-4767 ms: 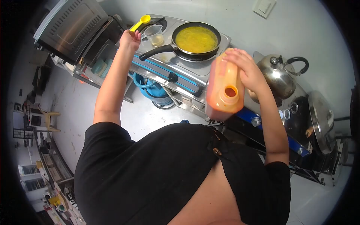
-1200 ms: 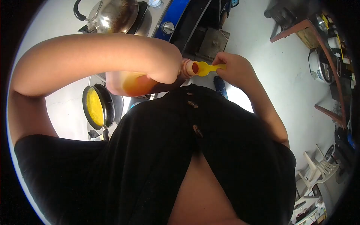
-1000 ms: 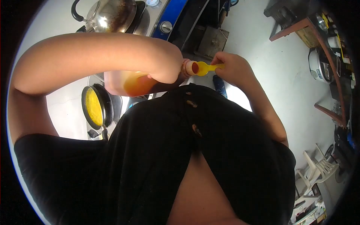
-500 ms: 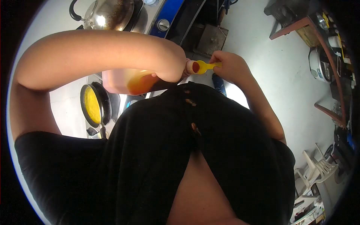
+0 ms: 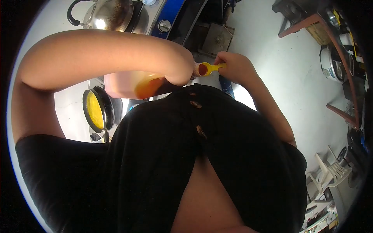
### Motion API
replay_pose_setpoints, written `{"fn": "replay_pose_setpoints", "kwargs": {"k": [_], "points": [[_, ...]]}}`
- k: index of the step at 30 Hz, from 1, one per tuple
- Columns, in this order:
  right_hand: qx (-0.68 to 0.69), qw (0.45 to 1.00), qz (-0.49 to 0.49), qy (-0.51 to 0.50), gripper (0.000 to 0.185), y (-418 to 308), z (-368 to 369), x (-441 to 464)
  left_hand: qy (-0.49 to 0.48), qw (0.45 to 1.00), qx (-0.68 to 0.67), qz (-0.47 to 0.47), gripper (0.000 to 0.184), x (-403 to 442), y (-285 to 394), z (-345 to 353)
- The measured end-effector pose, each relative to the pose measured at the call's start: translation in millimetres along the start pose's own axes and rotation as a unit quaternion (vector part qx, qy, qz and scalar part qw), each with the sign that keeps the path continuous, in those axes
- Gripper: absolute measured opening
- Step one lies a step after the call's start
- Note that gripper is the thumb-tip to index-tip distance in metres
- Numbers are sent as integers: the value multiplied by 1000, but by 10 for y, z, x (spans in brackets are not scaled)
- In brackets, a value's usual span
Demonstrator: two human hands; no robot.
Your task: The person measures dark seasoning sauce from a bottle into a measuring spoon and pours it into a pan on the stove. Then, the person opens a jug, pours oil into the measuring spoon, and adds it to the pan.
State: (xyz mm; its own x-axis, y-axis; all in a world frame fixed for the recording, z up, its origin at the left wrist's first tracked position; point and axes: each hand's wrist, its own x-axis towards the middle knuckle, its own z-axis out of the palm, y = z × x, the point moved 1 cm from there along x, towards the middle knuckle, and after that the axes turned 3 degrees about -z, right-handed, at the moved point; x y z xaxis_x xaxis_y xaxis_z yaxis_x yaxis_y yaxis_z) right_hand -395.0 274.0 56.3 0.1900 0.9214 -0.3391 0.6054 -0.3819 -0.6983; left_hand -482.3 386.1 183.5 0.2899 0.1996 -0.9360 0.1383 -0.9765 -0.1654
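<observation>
A translucent plastic jug (image 5: 120,85) with orange-red liquid lies tilted under my left forearm, its mouth pointing right. My left hand (image 5: 186,74) is closed around the jug near its neck; most of its fingers are hidden. A yellow spoon (image 5: 215,67) is pinched by its handle in my right hand (image 5: 236,67). The spoon's bowl is right at the jug's mouth, and red-brown liquid (image 5: 203,70) shows there. From this angle I cannot tell how much of that liquid is in the spoon.
On the left, a frying pan (image 5: 94,110) holds something yellow. A metal kettle (image 5: 108,15) stands at the upper left beside a blue stove panel with a knob (image 5: 164,26). A rice cooker (image 5: 332,66) sits on a rack at right, above a white plastic chair (image 5: 330,173).
My right hand and the yellow spoon have shifted slightly left, with the spoon's bowl closer against the jug's mouth. The whole view has also drifted a little.
</observation>
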Motion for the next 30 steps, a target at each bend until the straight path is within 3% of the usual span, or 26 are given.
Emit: {"fn": "replay_pose_setpoints", "kwargs": {"k": [30], "points": [[20,999,-37,21,16,247,163,105,-20,999,32,8,29,150,93,-48]]}}
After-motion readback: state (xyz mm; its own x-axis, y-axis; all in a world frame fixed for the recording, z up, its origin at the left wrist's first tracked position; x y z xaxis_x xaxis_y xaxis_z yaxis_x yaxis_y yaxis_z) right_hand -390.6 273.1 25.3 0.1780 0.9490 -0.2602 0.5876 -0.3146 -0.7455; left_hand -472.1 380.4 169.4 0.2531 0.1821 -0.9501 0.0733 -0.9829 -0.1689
